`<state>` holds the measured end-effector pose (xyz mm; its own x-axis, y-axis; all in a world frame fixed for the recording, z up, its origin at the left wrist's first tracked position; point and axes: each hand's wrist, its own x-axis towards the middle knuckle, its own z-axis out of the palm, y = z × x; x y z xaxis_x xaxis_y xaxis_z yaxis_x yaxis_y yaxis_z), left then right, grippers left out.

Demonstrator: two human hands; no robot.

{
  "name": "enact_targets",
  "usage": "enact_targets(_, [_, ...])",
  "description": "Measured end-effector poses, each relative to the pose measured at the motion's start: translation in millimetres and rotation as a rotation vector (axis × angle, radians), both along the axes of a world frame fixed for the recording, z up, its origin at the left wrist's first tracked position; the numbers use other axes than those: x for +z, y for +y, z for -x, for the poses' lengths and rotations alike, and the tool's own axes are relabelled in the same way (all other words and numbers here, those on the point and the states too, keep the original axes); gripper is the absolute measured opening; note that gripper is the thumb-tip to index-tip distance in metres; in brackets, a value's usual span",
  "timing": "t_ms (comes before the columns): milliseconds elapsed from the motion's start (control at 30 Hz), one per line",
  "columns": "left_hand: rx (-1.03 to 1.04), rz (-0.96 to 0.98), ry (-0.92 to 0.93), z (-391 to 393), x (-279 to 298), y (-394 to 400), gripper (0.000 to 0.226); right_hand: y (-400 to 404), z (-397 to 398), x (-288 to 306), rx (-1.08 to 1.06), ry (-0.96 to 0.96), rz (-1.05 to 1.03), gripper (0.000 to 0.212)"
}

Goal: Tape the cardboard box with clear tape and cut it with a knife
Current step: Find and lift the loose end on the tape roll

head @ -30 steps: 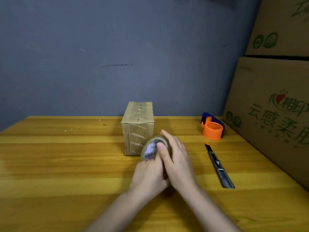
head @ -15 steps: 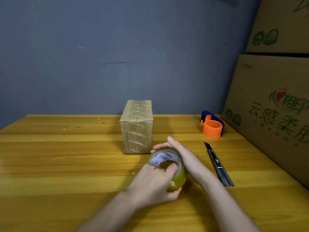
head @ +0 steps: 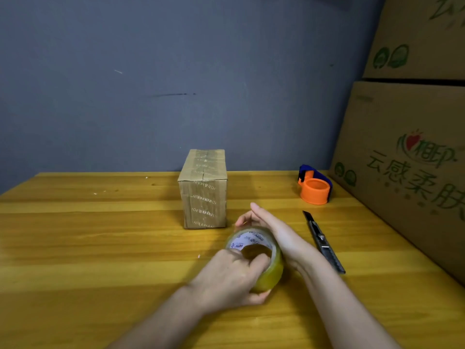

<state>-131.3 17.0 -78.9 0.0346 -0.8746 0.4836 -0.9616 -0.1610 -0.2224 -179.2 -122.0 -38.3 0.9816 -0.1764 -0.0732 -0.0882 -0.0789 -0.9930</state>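
Note:
A small cardboard box (head: 203, 190) with printed tape over its top and front stands upright on the wooden table (head: 88, 248). In front of it, to the right, my left hand (head: 230, 278) grips a roll of clear tape (head: 270, 274), thumb hooked into its core. My right hand (head: 271, 226) curls around the roll's far side, fingertips on its outer face. A utility knife (head: 323, 241) with its blade out lies on the table just right of my right wrist.
An orange and blue tape dispenser (head: 314, 186) sits at the back right of the table. Large printed cardboard cartons (head: 407, 152) are stacked along the right edge. A grey wall (head: 176, 71) stands behind the table.
Both hands have drawn the tape roll away from the box's front face, toward me and to the right. The roll has tipped, showing its core. My left thumb now sits inside the core.

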Motion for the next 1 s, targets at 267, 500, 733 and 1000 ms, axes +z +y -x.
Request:
enact_targets(267, [0.099,-0.058,0.091,3,26,-23,0.044,-20,-4,3,-0.511,-0.123,-0.070,0.057])
enact_targets(500, [0.221,-0.072,0.157,-19,56,-84,0.049,-56,-7,12,-0.601,-0.195,0.341,0.032])
enact_targets(733, [0.280,-0.028,0.236,-43,56,-132,0.039,-99,-28,10,-0.672,-0.122,0.405,0.040])
enact_targets(1000, [0.392,-0.100,0.226,-70,40,-170,0.040,-136,-50,-9,-0.739,0.218,0.783,0.047])
